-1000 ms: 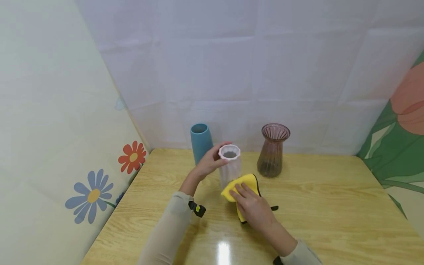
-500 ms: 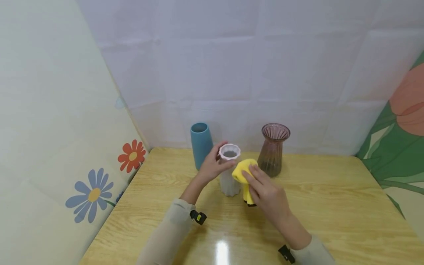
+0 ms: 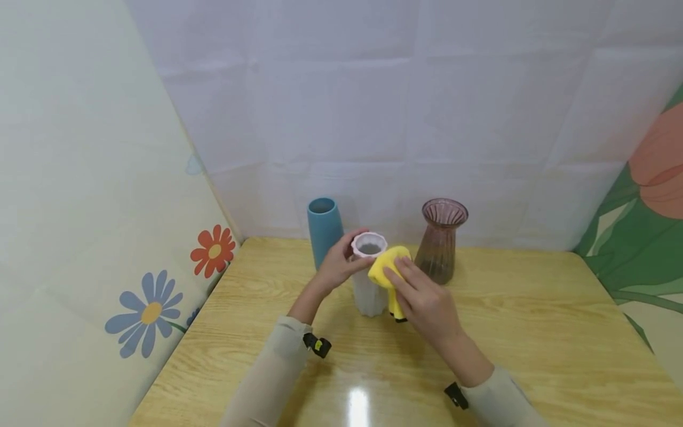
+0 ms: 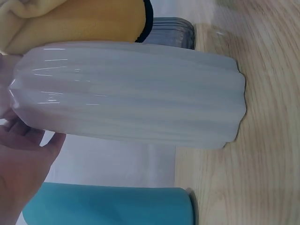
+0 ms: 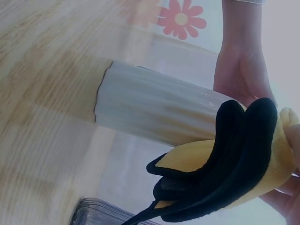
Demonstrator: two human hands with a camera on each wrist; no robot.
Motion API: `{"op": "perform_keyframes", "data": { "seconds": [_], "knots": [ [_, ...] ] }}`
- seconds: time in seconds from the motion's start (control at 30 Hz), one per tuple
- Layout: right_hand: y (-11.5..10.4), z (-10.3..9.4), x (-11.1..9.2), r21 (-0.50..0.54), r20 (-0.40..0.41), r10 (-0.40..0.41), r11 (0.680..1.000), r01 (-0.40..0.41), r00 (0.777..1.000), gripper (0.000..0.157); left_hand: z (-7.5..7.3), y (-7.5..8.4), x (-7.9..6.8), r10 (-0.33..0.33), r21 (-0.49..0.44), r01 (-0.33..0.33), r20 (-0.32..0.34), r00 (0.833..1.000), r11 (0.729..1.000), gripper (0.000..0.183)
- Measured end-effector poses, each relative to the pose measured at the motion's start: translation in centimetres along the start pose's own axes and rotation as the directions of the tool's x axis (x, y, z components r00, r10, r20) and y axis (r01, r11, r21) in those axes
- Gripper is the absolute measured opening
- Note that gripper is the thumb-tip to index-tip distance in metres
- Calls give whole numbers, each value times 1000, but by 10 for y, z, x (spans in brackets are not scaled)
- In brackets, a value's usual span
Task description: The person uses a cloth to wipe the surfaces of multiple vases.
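A white fluted vase (image 3: 369,290) with a scalloped rim stands upright on the table. My left hand (image 3: 337,265) grips it just below the rim, thumb on the near side. In my right hand (image 3: 428,300) is a yellow cloth (image 3: 391,267) with black edging, bunched against the vase's upper right side. The left wrist view shows the glossy white vase (image 4: 131,93) with the cloth (image 4: 79,23) along its side. In the right wrist view, the folds of the cloth (image 5: 187,157) hang beside the vase and hide part of it.
A blue vase (image 3: 324,234) stands behind my left hand. A purple ribbed glass vase (image 3: 440,249) is at the back right, partly behind the cloth. The wood-grain table (image 3: 533,332) meets a white sheet (image 3: 341,118) at the back.
My right hand has lifted the cloth from the vase's lower part to near its rim, then shifted slightly left. The left hand still holds the vase, its thumb slightly moved.
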State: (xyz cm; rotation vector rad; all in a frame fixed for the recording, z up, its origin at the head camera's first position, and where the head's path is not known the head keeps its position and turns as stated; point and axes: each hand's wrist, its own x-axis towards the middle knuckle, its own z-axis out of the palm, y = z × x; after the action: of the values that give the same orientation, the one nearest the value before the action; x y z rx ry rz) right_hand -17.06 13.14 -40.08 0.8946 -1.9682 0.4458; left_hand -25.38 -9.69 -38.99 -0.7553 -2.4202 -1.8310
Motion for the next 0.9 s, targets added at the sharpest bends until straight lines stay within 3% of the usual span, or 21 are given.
{"op": "perform_keyframes", "data": {
  "seconds": [0.37, 0.9],
  "knots": [
    [-2, 15, -4, 9, -29, -19, 1000, 20, 999, 28, -5, -5, 2, 10, -29, -8, 54, 998, 1000, 69],
    [-11, 26, -11, 55, -8, 3, 998, -2, 1000, 34, -5, -2, 0, -19, 9, 18, 70, 997, 1000, 72]
  ]
}}
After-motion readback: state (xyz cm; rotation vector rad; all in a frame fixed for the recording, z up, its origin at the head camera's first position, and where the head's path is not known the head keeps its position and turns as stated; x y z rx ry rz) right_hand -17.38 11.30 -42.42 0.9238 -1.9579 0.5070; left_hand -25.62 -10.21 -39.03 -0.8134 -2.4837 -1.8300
